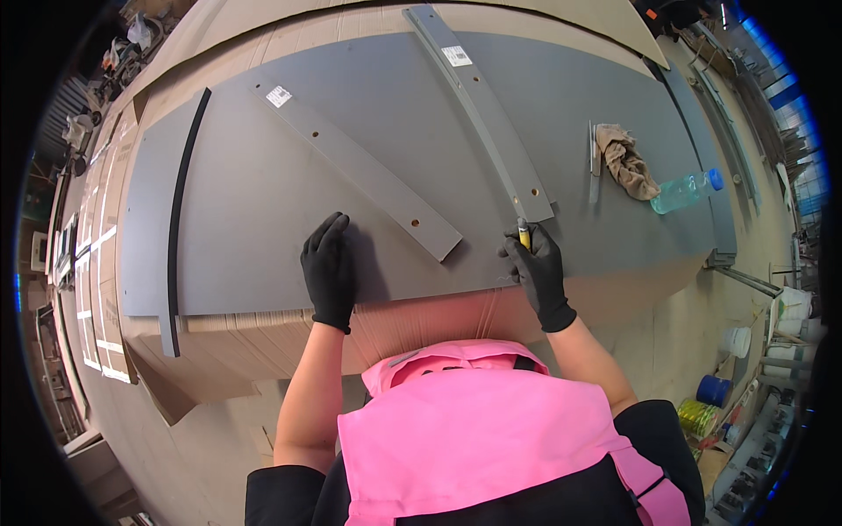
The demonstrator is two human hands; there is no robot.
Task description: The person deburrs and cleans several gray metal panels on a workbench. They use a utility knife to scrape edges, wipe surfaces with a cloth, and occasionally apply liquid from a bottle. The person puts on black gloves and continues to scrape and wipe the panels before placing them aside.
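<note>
A wide grey metal panel [237, 219] lies in front of me. My left hand [329, 273], in a black glove, rests over its near edge, fingers loosely stretched and nothing held. In my gloved right hand [542, 273] is a short yellow marker pen [524, 233], gripped between thumb and fingers. Its upper end is close to the near end of a long grey metal strip [491, 123] with holes and a white label. Another holed grey strip [364, 175] lies slanted between my hands, bearing its own label.
At the right of the panel are a crumpled brown cloth [624, 162], a thin metal tool [595, 162] and a clear bottle [682, 193] with a blue cap. A narrow black strip [186, 184] lies at the left. Cardboard [254, 346] sits under the panel; buckets [714, 390] stand on the right floor.
</note>
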